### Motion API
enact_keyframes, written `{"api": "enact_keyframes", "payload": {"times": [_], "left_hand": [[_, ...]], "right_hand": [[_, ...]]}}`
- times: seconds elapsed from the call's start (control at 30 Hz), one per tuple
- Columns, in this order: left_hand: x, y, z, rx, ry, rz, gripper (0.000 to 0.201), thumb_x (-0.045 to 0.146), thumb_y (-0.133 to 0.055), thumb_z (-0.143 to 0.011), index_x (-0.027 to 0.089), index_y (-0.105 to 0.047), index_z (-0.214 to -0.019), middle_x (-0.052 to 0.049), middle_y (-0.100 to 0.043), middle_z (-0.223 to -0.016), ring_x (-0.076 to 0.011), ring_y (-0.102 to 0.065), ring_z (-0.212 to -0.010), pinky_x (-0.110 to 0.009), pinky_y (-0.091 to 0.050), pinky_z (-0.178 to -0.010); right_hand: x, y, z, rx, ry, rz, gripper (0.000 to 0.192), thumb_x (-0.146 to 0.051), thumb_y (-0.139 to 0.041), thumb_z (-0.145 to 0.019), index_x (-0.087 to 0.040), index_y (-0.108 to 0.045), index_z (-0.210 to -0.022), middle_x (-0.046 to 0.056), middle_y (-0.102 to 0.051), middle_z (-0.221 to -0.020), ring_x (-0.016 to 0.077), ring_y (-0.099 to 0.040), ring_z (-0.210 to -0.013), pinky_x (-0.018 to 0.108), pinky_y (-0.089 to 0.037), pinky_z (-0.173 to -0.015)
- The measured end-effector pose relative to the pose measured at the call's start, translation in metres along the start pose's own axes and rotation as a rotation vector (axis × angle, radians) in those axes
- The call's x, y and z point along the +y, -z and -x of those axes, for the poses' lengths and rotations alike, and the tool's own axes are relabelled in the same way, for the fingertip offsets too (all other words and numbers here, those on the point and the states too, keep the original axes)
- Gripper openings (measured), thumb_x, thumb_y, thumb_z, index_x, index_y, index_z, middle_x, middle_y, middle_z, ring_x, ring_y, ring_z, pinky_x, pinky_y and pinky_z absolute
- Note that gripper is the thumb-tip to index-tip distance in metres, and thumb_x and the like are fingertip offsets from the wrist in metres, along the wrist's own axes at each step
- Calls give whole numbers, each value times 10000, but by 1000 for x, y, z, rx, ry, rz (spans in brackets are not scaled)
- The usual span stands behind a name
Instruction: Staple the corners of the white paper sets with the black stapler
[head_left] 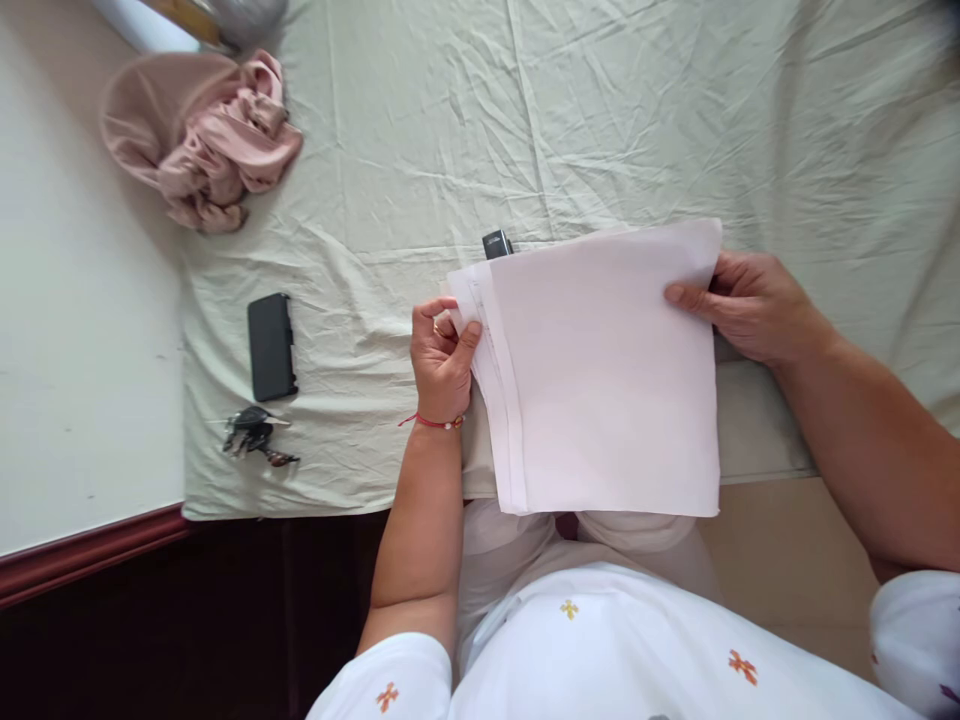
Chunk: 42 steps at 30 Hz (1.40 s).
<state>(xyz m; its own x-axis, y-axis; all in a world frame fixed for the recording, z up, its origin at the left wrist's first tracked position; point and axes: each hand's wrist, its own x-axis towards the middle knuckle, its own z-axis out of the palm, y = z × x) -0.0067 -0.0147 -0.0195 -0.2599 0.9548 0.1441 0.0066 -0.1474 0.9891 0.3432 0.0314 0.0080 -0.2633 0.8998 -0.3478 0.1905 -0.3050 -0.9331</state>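
Between the hands, white sheets extend, pinched near both upper corners.

A white short-sleeved shirt with orange motifs and a yellow one is being worn at the frame's bottom, with pale trousers; a red beaded bracelet and gold-coloured ring are being worn on the left hand and wrist.

And here the surface is covered by a creased pale-green cloth, a crumpled pink fabric heaped at its far left! Nearer, a black phone is laid flat, keys scattered just beside it, while a small dark object is partly hidden.
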Motion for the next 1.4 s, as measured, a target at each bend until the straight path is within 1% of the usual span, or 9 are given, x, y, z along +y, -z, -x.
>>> {"api": "enact_keyframes", "payload": {"times": [0.17,0.33,0.47,0.53,0.63,0.83,0.97,1.13,1.4], "left_hand": [[-3,3,0,27,-34,-10,634,525,-936,-804,323,-579,-1287,64,-507,-753,-96,-515,-647,-214,-447,-644],[-4,5,1,7,42,-80,697,579,-848,-882,317,-560,-1459,96,-413,-629,-83,-321,-502,-241,-340,-532],[-1,4,3,-25,32,-119,416,599,-784,-928,230,-746,-1117,13,-648,-767,-107,-546,-638,-237,-467,-625],[1,3,3,-51,21,-130,393,599,-768,-939,208,-765,-983,-21,-721,-851,-132,-645,-758,-237,-524,-711],[2,3,5,-102,40,-130,424,619,-782,-914,203,-792,-992,-43,-769,-887,-176,-720,-858,-268,-578,-798],[1,4,7,-89,68,-194,357,504,-919,-805,170,-797,-838,-18,-752,-758,-136,-659,-670,-247,-543,-639],[0,5,7,-55,81,-156,343,491,-928,-795,175,-800,-832,-24,-776,-792,-137,-676,-691,-244,-568,-649],[-2,5,7,-44,89,-112,334,468,-949,-778,172,-808,-841,-32,-794,-821,-134,-692,-694,-236,-576,-646],[1,4,7,-37,76,-104,331,471,-950,-779,176,-810,-837,-38,-794,-823,-136,-703,-693,-234,-578,-636]], "right_hand": [[0,-1,0,1,5,4,720,-655,-775,-754,-94,-698,-1197,82,-683,-1183,-2,-655,-868,90,-580,-724],[1,0,0,0,5,6,726,-660,-771,-755,-81,-690,-1186,86,-683,-1180,-9,-643,-858,85,-574,-719],[1,1,0,-1,2,5,727,-659,-779,-747,-78,-693,-1176,84,-686,-1150,-5,-641,-864,92,-582,-733],[1,1,0,2,3,3,724,-660,-783,-741,-76,-693,-1160,83,-687,-1126,0,-640,-861,100,-585,-733],[2,2,-1,3,-1,4,720,-663,-787,-734,-70,-697,-1133,86,-688,-1097,5,-633,-836,107,-577,-708],[0,0,1,15,-3,1,725,-669,-787,-729,-62,-694,-1114,91,-686,-1106,9,-635,-836,111,-578,-706],[-2,-3,2,53,26,-11,729,-680,-765,-755,-102,-680,-1191,74,-673,-1147,-5,-629,-865,91,-571,-726],[-1,-4,0,123,59,-3,722,-693,-768,-745,-85,-645,-1114,60,-637,-1056,-44,-543,-803,58,-490,-659],[-1,-4,1,195,36,-1,771,-719,-765,-731,-122,-675,-1209,64,-655,-1130,-16,-564,-827,72,-499,-657]]}}
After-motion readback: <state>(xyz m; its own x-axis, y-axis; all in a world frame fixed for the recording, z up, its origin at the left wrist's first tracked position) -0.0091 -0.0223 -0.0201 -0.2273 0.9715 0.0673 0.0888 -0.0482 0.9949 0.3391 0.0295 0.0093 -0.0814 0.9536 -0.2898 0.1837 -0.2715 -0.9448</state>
